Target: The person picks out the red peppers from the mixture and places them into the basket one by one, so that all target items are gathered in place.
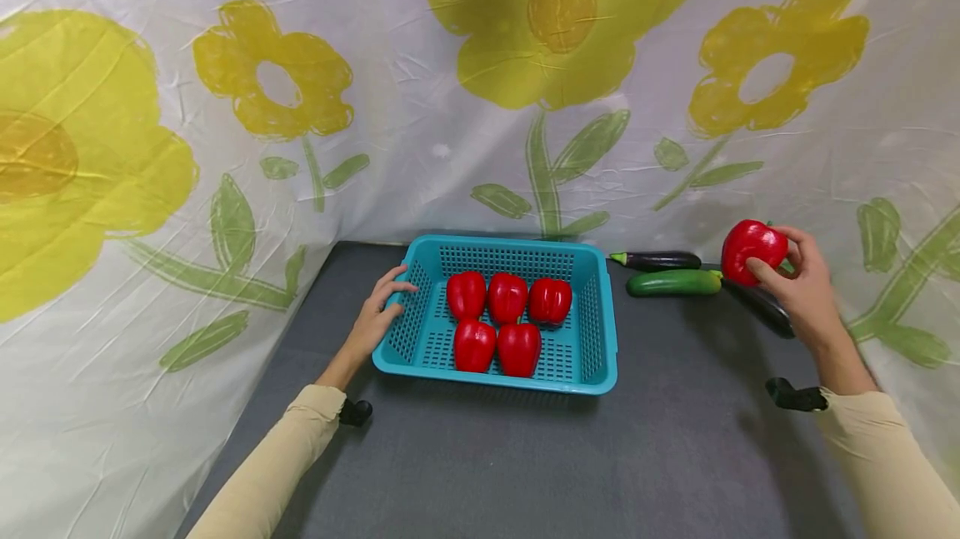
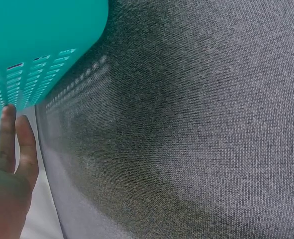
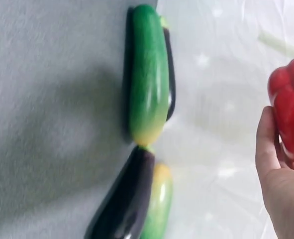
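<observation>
My right hand (image 1: 812,289) holds a red bell pepper (image 1: 744,246) between thumb and fingers, raised over the vegetables at the right end of the table; the right wrist view shows this pepper (image 3: 292,107) at its right edge. On the left, my other hand (image 1: 373,318) is at the left rim of a blue plastic basket (image 1: 487,381), fingers loosely extended across it. In the left wrist view, two straight fingers (image 2: 7,134) point at the slotted basket wall (image 2: 42,30). Several red bell peppers (image 1: 507,299) sit in the basket in two rows.
Right of the basket lie a green zucchini (image 1: 671,283), an eggplant (image 1: 660,261) behind it and another eggplant (image 1: 761,306) below the raised pepper. A second yellow-green vegetable (image 3: 159,199) shows beside that eggplant. A flower-printed cloth (image 1: 405,122) hangs behind the dark table (image 1: 495,464).
</observation>
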`<control>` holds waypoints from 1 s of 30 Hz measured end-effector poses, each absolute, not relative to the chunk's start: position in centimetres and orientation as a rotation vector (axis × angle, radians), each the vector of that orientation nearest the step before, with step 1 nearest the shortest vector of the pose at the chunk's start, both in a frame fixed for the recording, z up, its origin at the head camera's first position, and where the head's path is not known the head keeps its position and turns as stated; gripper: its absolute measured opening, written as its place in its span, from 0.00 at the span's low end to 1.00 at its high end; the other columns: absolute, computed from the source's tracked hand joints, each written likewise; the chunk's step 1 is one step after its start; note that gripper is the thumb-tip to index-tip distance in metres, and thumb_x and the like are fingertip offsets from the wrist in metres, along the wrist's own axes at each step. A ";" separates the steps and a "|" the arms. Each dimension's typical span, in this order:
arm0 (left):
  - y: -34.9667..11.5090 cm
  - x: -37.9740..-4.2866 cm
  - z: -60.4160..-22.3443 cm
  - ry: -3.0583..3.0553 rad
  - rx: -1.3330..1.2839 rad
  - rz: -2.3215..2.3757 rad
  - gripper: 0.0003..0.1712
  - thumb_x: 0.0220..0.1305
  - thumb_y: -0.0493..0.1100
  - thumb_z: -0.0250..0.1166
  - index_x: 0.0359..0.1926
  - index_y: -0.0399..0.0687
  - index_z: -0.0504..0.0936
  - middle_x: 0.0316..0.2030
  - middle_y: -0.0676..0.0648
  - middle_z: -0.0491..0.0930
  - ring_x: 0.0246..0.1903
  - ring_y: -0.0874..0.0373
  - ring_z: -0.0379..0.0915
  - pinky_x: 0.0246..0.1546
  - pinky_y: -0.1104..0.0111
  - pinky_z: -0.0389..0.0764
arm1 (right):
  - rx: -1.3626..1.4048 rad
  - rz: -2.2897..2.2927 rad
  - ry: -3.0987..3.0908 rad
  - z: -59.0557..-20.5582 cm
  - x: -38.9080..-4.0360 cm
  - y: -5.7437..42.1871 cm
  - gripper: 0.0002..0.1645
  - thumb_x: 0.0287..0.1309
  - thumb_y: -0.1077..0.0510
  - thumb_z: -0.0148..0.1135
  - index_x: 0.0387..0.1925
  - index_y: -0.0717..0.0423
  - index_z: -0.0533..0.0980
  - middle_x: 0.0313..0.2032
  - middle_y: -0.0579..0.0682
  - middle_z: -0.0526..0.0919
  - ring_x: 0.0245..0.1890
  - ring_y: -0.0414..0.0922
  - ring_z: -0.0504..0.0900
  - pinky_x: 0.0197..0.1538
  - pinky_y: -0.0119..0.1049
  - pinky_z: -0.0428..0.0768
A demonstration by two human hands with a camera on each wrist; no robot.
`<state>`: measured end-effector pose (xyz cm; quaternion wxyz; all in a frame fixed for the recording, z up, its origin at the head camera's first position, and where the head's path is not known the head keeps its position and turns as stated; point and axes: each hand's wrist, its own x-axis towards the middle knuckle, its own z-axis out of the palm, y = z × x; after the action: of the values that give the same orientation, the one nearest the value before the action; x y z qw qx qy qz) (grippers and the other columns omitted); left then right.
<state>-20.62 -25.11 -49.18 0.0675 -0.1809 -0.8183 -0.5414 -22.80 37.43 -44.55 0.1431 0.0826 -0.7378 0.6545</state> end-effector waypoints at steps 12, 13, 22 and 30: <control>-26.2 -22.0 -51.9 -2.430 -0.567 -1.614 0.20 0.66 0.22 0.50 0.55 0.26 0.78 0.75 0.35 0.55 0.74 0.38 0.45 0.53 0.53 0.59 | 0.265 1.625 -2.335 -43.9 -23.4 34.5 0.35 0.61 0.69 0.67 0.68 0.58 0.67 0.55 0.42 0.76 0.44 0.39 0.80 0.41 0.26 0.79; -26.3 -22.2 -52.3 -2.424 -0.567 -1.617 0.20 0.66 0.23 0.50 0.55 0.28 0.79 0.75 0.37 0.55 0.75 0.40 0.45 0.53 0.52 0.58 | 0.272 1.620 -2.345 -43.9 -23.5 34.3 0.35 0.61 0.69 0.67 0.68 0.59 0.67 0.54 0.43 0.77 0.44 0.39 0.81 0.41 0.26 0.80; -26.7 -22.7 -53.4 -2.347 -0.629 -1.626 0.19 0.65 0.31 0.51 0.55 0.32 0.79 0.75 0.40 0.57 0.73 0.41 0.47 0.51 0.51 0.57 | 0.302 1.589 -2.499 -43.2 -23.6 31.7 0.33 0.63 0.60 0.69 0.67 0.58 0.69 0.60 0.49 0.71 0.40 0.37 0.84 0.39 0.30 0.81; -26.1 -22.0 -51.8 -2.434 -0.561 -1.619 0.19 0.66 0.24 0.50 0.55 0.27 0.78 0.75 0.34 0.54 0.74 0.36 0.45 0.56 0.46 0.57 | 0.387 1.633 -2.536 -43.1 -23.5 28.8 0.34 0.62 0.60 0.70 0.67 0.62 0.69 0.60 0.59 0.73 0.50 0.46 0.77 0.41 0.30 0.80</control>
<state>-21.99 -26.12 -51.85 0.0824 -0.1877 -0.8150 -0.5420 -23.50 28.83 -43.06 0.0500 0.1272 -0.8328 0.5364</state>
